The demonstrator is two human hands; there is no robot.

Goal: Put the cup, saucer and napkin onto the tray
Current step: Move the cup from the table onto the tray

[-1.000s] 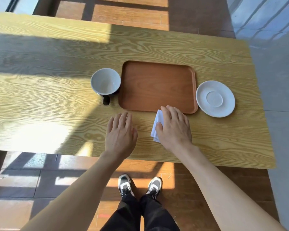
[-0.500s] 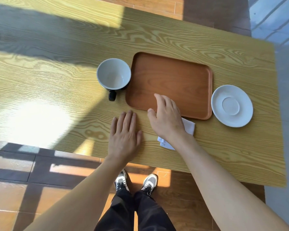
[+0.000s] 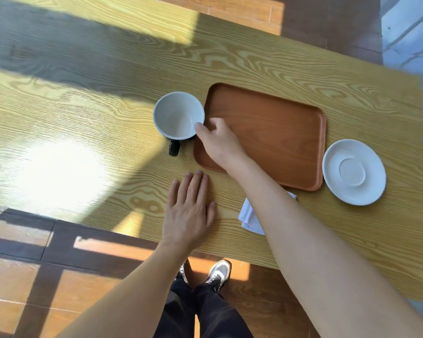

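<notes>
Cup [image 3: 178, 115]: white inside, dark outside, upright on table [image 3: 83, 123], just left of tray [image 3: 274, 132]; handle points toward the person.
Hidden: right forearm covers most of napkin [image 3: 250, 217], only folded white edge shows; cup's right wall behind fingers.
Right hand [image 3: 220, 142]: reaches across tray's left end, thumb at cup rim, fingers curled by its side; cannot tell if grip is closed.
Left hand [image 3: 189, 211]: flat on table, fingers together, holding nothing.
Saucer [image 3: 354, 172]: on table, just right of tray.
Tray: bare.
</notes>
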